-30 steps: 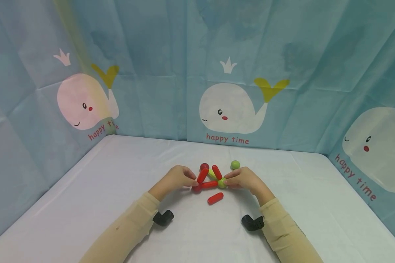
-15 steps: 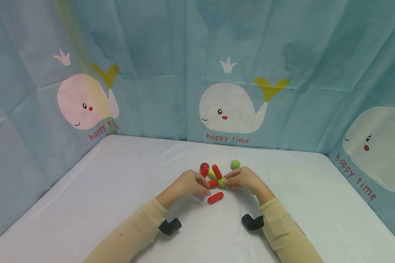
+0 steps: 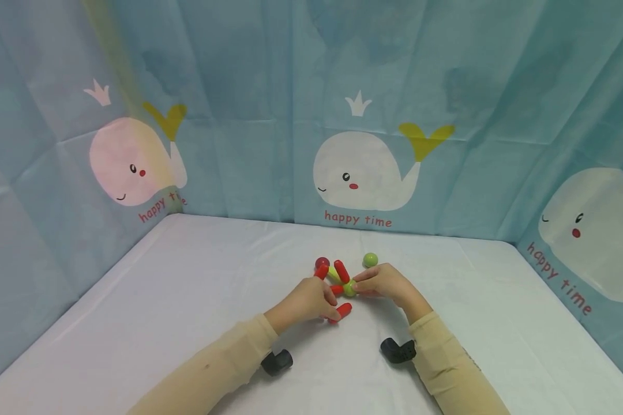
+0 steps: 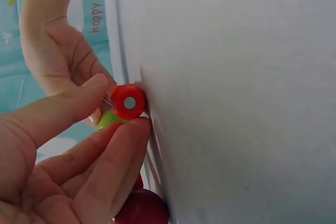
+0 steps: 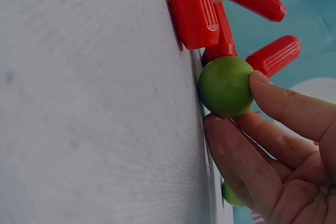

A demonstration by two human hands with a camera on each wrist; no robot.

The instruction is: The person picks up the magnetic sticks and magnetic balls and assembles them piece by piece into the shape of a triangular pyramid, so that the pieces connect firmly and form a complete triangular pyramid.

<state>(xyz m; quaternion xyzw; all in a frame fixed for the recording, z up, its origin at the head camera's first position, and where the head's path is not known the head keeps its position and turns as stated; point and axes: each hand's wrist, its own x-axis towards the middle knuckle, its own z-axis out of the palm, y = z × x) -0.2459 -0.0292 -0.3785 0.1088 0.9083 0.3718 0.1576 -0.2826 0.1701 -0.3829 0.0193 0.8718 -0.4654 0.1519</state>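
My right hand (image 3: pixel 386 283) pinches a green ball (image 5: pixel 226 87) between thumb and fingers, low at the tabletop. Red rods (image 5: pixel 268 56) reach out from around this ball, and a yellow-green rod (image 3: pixel 333 274) lies behind it. My left hand (image 3: pixel 314 300) has its thumb and fingers about one end of a loose red rod (image 4: pixel 129 90); a small gap shows between them. That rod lies on the table and has a round metallic disc in its end. Below the left fingers in the left wrist view is a dark red ball (image 4: pixel 142 208), hidden in the head view.
Another dark red ball (image 3: pixel 322 263) sits at the back of the cluster. A separate green ball (image 3: pixel 371 260) stands behind the right hand. Black wrist devices (image 3: pixel 277 362) hang at both cuffs above the white table (image 3: pixel 135 323). A whale-print curtain (image 3: pixel 239 167) surrounds the far sides.
My left hand has let go of the front left red ball and moved right and nearer, to the loose red rod. The right hand has stayed on the green ball.
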